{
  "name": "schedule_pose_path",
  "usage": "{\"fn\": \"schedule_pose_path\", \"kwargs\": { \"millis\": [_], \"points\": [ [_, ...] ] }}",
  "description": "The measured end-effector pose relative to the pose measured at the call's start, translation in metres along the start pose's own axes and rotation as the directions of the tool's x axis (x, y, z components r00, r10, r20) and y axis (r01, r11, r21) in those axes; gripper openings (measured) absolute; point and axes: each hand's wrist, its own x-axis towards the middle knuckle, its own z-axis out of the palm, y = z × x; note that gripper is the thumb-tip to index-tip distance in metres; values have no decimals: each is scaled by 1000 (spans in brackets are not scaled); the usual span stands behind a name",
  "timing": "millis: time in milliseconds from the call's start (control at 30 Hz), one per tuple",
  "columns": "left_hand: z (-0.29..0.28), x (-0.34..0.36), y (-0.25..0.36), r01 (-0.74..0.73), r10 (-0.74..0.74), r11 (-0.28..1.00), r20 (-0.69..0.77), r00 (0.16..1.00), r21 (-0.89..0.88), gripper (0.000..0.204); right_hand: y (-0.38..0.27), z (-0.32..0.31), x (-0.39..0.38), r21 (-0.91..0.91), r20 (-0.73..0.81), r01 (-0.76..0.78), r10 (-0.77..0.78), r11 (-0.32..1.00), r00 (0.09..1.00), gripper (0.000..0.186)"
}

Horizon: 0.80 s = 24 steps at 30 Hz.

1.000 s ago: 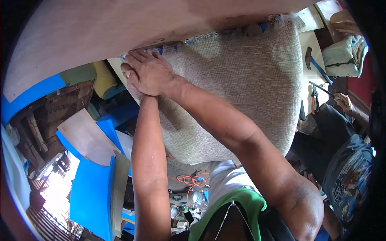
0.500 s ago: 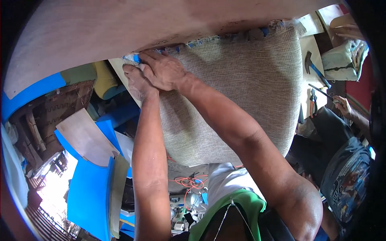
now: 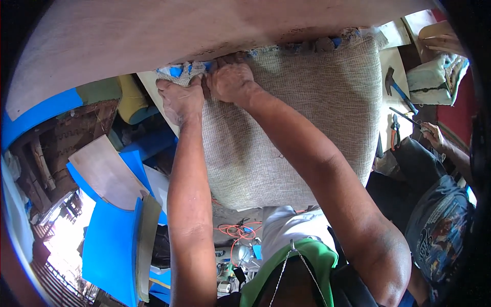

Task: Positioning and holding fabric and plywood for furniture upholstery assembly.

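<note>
A cushion covered in beige woven fabric (image 3: 296, 128) lies against a brown plywood board (image 3: 179, 30). Blue foam (image 3: 176, 70) shows at the cover's top left corner. My left hand (image 3: 180, 100) grips that bunched corner of fabric. My right hand (image 3: 230, 81) is clenched on the fabric's top edge just to the right, pressing it toward the board. Both forearms rise from the lower edge.
Blue foam sheets (image 3: 110, 250) and a pale board (image 3: 105, 171) lie at lower left. A hammer (image 3: 396, 88) and pliers (image 3: 395, 130) rest on a light surface at right. Another person's hand (image 3: 432, 134) holds a thin tool there. An orange cord (image 3: 240, 233) lies below.
My right hand slid right along the top edge and closed into a fist on the fabric. My left hand took hold of the bunched corner.
</note>
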Motion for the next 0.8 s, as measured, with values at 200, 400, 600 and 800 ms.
{"fn": "schedule_pose_path", "kwargs": {
  "millis": [200, 400, 600, 800],
  "points": [
    [3, 2, -3, -28, 27, 999, -41, 999, -16, 84, -10, 9, 5, 1, 28, -108, 108, 994, 994, 61],
    [5, 2, -4, -32, 32, 999, -25, 999, -16, 77, -2, 4, 13, 202, 114, -58, 35, 978, 993, 51],
    [4, 6, -9, 55, -53, 998, 49, 997, -38, 66, -24, 1, 3, 451, -410, 293, -96, 843, 907, 52],
    [5, 6, -12, 3, -1, 1000, 74, 997, -25, 60, -28, -10, 6, 586, -340, 337, -154, 737, 928, 53]
  ]
}}
